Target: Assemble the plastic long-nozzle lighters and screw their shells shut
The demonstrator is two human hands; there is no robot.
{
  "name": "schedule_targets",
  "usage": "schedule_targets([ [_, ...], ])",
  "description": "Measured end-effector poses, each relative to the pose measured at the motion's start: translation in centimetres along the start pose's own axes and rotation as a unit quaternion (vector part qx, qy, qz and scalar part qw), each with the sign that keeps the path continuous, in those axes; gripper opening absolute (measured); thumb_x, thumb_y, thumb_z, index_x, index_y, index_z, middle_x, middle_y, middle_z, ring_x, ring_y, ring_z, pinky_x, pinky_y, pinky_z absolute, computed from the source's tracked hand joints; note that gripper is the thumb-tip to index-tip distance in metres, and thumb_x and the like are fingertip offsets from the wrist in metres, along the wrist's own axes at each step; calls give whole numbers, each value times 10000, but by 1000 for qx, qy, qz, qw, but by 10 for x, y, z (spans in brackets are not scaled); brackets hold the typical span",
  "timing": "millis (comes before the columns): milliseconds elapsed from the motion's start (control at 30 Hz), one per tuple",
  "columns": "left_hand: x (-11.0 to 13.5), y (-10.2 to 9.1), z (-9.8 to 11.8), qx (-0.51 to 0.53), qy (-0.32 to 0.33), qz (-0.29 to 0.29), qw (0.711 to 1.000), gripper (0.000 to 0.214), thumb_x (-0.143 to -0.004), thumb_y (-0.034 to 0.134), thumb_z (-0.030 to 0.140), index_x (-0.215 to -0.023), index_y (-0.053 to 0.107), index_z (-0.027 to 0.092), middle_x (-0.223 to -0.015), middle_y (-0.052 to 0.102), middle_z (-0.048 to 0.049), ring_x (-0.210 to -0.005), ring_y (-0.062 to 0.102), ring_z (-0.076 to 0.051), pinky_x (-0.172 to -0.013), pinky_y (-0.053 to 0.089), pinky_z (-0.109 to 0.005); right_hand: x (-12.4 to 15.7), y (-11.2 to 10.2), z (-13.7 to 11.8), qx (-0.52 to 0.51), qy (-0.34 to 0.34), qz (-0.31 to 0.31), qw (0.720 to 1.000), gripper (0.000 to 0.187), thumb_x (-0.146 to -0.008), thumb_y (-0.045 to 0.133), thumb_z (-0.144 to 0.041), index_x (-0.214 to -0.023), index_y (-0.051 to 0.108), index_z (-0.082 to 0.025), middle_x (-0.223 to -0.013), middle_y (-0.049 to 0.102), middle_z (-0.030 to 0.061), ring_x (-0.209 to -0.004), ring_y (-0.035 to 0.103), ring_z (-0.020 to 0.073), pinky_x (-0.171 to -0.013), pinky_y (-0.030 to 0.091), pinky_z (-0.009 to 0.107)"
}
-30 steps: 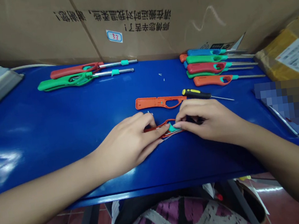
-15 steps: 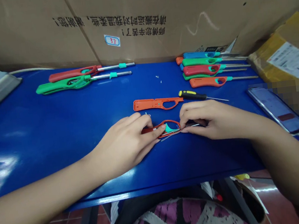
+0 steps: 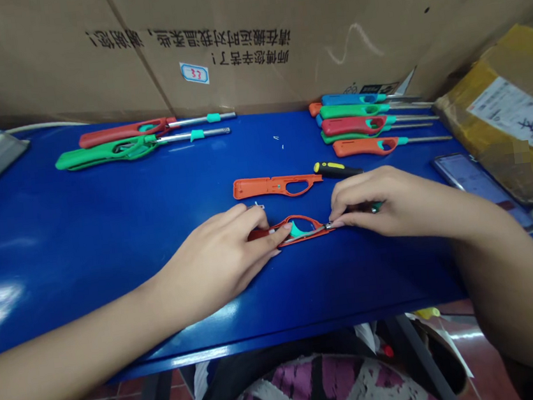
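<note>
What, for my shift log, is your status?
Left hand holding orange casing half. Right hand pinching metal piece at its end. Other orange half, screwdriver just beyond, seemingly not blocking.

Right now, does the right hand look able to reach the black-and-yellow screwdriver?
Probably yes: the screwdriver lies just beyond the right hand, nothing visible between them, though that hand is pinching a metal part.

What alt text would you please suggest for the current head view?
The left hand holds an open orange lighter shell; the right hand pinches a metal part at its end. Behind lie another orange half, a screwdriver and lighters on a blue table.
</note>
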State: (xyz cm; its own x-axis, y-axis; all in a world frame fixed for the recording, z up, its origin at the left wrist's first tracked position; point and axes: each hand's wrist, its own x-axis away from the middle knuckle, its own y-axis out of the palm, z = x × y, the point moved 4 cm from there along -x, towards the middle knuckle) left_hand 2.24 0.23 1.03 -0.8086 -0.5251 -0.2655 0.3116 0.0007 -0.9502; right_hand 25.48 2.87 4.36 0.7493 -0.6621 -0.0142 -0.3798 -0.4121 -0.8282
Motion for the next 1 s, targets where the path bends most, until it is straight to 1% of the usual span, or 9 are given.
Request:
schedule_targets([
  [100,-1,-1,1,-7,3,-1,1000,344,-1040,487,300,-1340,642,237,-976,610,-72,-860,574,-206,-715,526,-332,-1,3,1,2,4,2,1000,156,-931,606,-182,-842,734,-175,-836,726,38,-764,662,136,-714,488,248],
  [200,-2,-1,1,-9,3,-2,1000,346,-1042,482,303,-1342,641,237,-972,610,-72,-855,576,-207,-711,526,-333,-1,6,4,5,23,5,1000,155,-922,618,-193,-829,741,-179,-837,730,38,-756,663,141,-707,484,255],
  [333,0,-1,-1,-4,2,-9,1000,352,-1041,483,299,-1352,635,234,-969,607,-75,-857,575,-207,-720,529,-331,-1,8,9,-8,73,4,997,148,-903,657,-238,-793,740,-185,-769,710,20,-669,629,127,-616,455,248],
  [400,0,0,-2,4,3,-9,1000,353,-1040,487,300,-1355,632,236,-978,606,-77,-867,575,-206,-735,534,-332,-1,8,10,-13,87,4,996,144,-897,664,-249,-793,738,-184,-756,702,13,-647,612,119,-588,440,242],
  [500,-1,0,-3,13,3,-4,1000,349,-1037,494,300,-1349,637,238,-996,609,-80,-874,579,-207,-742,538,-337,-1,7,7,-10,77,4,997,123,-900,650,-245,-851,745,-184,-839,714,23,-669,604,112,-595,446,237],
  [567,-3,0,-4,17,2,2,1000,344,-1034,500,294,-1343,642,239,-1019,614,-83,-882,584,-206,-744,540,-337,-1,6,6,-16,84,6,996,130,-897,664,-286,-882,740,-183,-863,709,27,-644,590,107,-578,445,236],
  [700,-4,0,-5,22,-2,10,1000,331,-1034,502,294,-1324,655,245,-1052,621,-81,-904,593,-203,-765,542,-341,0,6,10,-48,133,13,990,204,-889,680,-362,-830,696,-168,-736,668,15,-564,581,100,-544,441,233],
  [900,-3,0,-6,6,2,9,1000,339,-1042,484,303,-1329,652,241,-1035,629,-82,-882,583,-205,-748,528,-341,-4,12,16,-56,173,21,983,192,-849,703,-353,-778,667,-178,-653,626,-15,-533,556,92,-517,397,220],
  [1000,-4,0,-5,-5,14,11,1000,338,-1046,475,304,-1326,653,241,-1009,635,-76,-866,573,-204,-751,516,-344,-5,14,18,-61,199,21,978,176,-838,699,-337,-758,661,-185,-578,579,-40,-495,507,84,-501,360,218],
])
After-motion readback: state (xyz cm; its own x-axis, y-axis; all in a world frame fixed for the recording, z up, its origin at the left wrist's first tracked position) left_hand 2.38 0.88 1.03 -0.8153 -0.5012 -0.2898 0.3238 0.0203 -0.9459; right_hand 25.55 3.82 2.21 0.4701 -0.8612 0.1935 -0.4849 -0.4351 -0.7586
